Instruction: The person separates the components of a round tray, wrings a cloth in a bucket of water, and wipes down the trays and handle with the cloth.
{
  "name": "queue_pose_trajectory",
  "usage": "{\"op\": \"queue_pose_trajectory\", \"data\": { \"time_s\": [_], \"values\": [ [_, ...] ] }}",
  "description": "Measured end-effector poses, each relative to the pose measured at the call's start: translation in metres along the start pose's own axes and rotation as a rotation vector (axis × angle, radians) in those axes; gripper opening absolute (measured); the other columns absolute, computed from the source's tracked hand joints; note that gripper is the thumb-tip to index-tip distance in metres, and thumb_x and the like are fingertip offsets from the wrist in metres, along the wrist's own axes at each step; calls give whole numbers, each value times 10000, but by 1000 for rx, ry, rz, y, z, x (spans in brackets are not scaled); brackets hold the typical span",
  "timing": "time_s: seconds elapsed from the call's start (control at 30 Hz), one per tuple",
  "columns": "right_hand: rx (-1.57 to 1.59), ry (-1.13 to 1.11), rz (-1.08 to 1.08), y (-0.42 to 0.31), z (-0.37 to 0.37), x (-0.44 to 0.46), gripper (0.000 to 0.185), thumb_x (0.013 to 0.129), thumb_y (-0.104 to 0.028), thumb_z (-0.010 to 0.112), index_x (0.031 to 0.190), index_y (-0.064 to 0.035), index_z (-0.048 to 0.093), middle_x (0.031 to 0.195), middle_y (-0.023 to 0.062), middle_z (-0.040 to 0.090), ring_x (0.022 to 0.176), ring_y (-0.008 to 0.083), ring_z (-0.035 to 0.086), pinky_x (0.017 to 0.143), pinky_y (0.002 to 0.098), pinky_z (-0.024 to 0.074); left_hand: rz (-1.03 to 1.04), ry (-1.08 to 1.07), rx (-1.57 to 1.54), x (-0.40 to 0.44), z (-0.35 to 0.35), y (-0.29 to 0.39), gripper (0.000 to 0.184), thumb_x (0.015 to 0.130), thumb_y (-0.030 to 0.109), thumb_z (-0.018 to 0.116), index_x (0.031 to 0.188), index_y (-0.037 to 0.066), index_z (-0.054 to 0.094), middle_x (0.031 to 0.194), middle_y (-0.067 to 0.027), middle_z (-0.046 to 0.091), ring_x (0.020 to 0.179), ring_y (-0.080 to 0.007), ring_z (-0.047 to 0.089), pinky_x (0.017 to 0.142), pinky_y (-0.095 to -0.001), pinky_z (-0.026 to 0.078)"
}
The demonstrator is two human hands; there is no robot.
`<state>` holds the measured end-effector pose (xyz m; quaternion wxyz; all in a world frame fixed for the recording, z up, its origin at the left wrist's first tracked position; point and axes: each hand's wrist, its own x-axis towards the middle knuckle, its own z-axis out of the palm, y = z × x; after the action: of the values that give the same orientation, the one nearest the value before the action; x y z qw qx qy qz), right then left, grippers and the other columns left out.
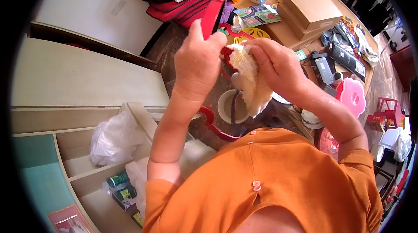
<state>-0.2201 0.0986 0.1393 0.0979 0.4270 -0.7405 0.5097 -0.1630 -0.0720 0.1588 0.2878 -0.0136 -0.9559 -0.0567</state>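
My left hand (197, 62) is closed around a red plastic piece (213, 18) with a long flat end sticking up past the thumb. What kind of thing it is, I cannot make out. A cream-coloured cloth (249, 78) is gripped in my right hand (278, 66), pressed against the lower red part beside the left fingers. The cloth's loose end hangs down. Below both hands stands a whitish round tub (223, 107), partly hidden by the cloth. A curved red plastic strip (210, 122) passes in front of the tub. Just beyond the hands lies a yellow piece with holes (251, 34).
Cardboard boxes (311, 11) are stacked at the back right, near dark boxes (348, 61) and a pink plastic lid (351, 97). A red bag (178, 11) lies at the back. On the left is an open drawer unit (89, 167) holding a white plastic bag (114, 139).
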Motion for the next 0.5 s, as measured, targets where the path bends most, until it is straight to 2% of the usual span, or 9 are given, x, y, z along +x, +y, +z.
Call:
{"op": "queue_pose_trajectory", "data": {
  "time_s": [0.07, 0.13, 0.17, 0.23, 0.27, 0.37, 0.4, 0.43, 0.5],
  "values": [
    [149, 146, 116, -7, -5, -3, 220, 924, -172, 450, 955, 0, 584, 860, 123, 621, 781, 216, 596, 701, 307, 467, 36, 30, -2, -2, 7, -1, 145, 694, 41, 551, 811, 125, 575, 1063, -198, 524, 814, -377, 568, 650, -432, 489],
    [203, 319, 162, -3, -13, -6, 289, 960, -189, 377, 970, 14, 581, 937, 89, 620, 860, 134, 565, 781, 270, 446, -73, 6, -8, -4, 4, -10, 143, 690, 34, 551, 800, 121, 576, 1049, -182, 527, 803, -372, 567, 646, -435, 482],
    [273, 386, 233, 5, -20, -10, 291, 965, -182, 361, 978, 19, 571, 955, 103, 613, 860, 143, 565, 803, 270, 443, -132, -5, -10, -5, 2, -15, 141, 688, 31, 551, 795, 119, 577, 1042, -174, 528, 798, -369, 566, 645, -436, 478],
    [348, 393, 244, 12, -31, -16, 292, 968, -176, 350, 986, 20, 565, 970, 105, 608, 869, 144, 562, 810, 272, 446, -221, -15, -26, -6, 0, -23, 145, 678, 20, 555, 786, 114, 578, 986, -136, 528, 769, -358, 560, 628, -433, 462],
    [325, 403, 194, 12, -32, -14, 243, 953, -183, 417, 958, -2, 580, 845, 58, 617, 782, 107, 554, 712, 254, 454, -235, -9, -31, -7, 0, -25, 146, 676, 17, 557, 783, 114, 578, 972, -131, 527, 761, -356, 558, 624, -430, 459],
    [-86, 80, 264, 10, -23, -16, 161, 905, -163, 484, 911, -34, 579, 853, 136, 629, 730, 265, 620, 641, 333, 492, -266, -11, -45, -7, 0, -22, 156, 658, 4, 570, 775, 108, 579, 954, -115, 525, 752, -350, 555, 621, -423, 458],
    [-167, 15, 133, 14, -15, -17, 130, 870, -164, 518, 906, -57, 582, 833, 156, 616, 733, 329, 602, 614, 383, 496, -276, -16, -50, -7, -1, -17, 158, 655, 1, 572, 773, 106, 580, 958, -114, 526, 756, -349, 556, 624, -422, 459],
    [-221, -63, 95, 12, -6, -17, 163, 852, -199, 543, 925, -57, 575, 793, 140, 615, 722, 323, 605, 608, 390, 493, -288, -23, -54, -7, -1, -14, 160, 652, -1, 574, 772, 105, 580, 962, -112, 527, 760, -348, 556, 627, -421, 460],
    [-236, -50, 30, 4, 14, -14, 233, 828, -262, 572, 905, -43, 555, 773, 143, 615, 720, 326, 603, 600, 389, 490, -282, -6, -40, -6, 1, -11, 166, 647, -6, 575, 771, 105, 580, 971, -108, 529, 767, -347, 557, 632, -417, 462]
  ]
}}
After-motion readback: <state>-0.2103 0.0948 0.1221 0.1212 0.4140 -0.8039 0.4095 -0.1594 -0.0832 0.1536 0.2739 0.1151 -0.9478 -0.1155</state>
